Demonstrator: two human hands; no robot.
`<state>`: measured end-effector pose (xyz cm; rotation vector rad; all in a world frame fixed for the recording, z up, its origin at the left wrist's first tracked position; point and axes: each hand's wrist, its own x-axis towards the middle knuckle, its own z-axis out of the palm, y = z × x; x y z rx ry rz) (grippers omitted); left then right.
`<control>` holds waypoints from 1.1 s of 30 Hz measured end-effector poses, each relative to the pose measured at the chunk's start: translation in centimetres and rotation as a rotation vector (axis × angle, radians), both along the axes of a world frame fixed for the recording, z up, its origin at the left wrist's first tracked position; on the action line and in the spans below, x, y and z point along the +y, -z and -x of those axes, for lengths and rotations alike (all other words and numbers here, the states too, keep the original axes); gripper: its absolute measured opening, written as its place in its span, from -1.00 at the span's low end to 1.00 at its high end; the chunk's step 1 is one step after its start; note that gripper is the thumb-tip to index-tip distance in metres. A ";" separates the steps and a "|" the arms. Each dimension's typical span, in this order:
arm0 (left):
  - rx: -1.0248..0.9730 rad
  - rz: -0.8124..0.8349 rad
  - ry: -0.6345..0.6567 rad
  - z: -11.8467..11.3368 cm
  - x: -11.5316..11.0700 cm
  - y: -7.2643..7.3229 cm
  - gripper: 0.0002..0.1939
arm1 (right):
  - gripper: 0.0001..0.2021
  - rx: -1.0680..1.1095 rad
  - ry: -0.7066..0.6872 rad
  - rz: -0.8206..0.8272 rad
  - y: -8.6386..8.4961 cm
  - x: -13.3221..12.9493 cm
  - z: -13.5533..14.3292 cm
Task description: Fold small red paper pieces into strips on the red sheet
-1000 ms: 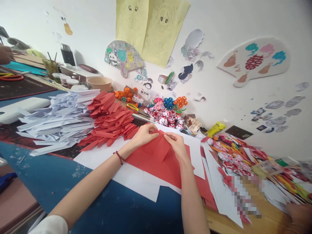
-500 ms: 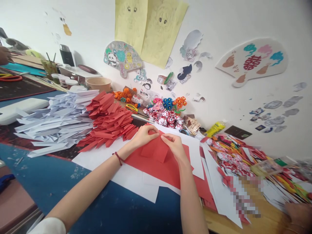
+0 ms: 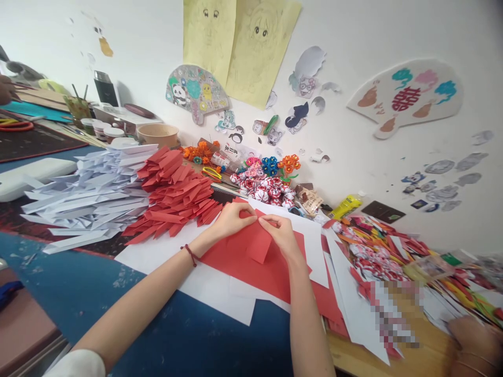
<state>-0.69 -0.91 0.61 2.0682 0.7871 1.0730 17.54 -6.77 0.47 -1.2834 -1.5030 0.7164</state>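
Both hands meet over a small red paper piece, pinching its upper end between thumbs and fingertips. My left hand comes from the left, a dark red cord round its wrist. Close beside it, my right hand pinches the same paper at the top. Beneath them lies a larger red sheet on white sheets. Folded red strips are heaped left of my hands, and folded white strips are piled farther left.
Red-and-white paper balls and a yellow bottle stand behind. Coloured strips cover the right side. A person's hand shows at the lower right, another at the left edge. A bowl is at the back left.
The small red paper, earlier spread wide in two parts, now shows as one narrower piece. The other person's hand at the lower right has moved slightly left and up.
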 end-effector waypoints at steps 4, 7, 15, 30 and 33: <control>-0.002 -0.007 0.006 0.0 -0.2 -0.1 -0.86 | -0.79 0.007 -0.007 0.005 0.0 0.0 0.0; -0.013 0.005 0.018 -0.1 -0.3 -0.2 -0.86 | -0.78 0.005 -0.029 0.015 -0.1 -0.1 0.1; -0.023 0.005 0.025 -0.4 -0.4 0.1 -0.85 | -0.86 0.022 -0.046 -0.007 0.0 0.0 0.3; -0.128 -0.023 -0.085 -0.8 -1.3 -0.3 -0.84 | -0.86 0.210 0.030 -0.039 0.1 0.1 1.2; -0.141 -0.003 -0.069 -0.7 -0.9 -0.2 -0.80 | -0.83 0.157 0.029 -0.075 0.0 0.1 1.1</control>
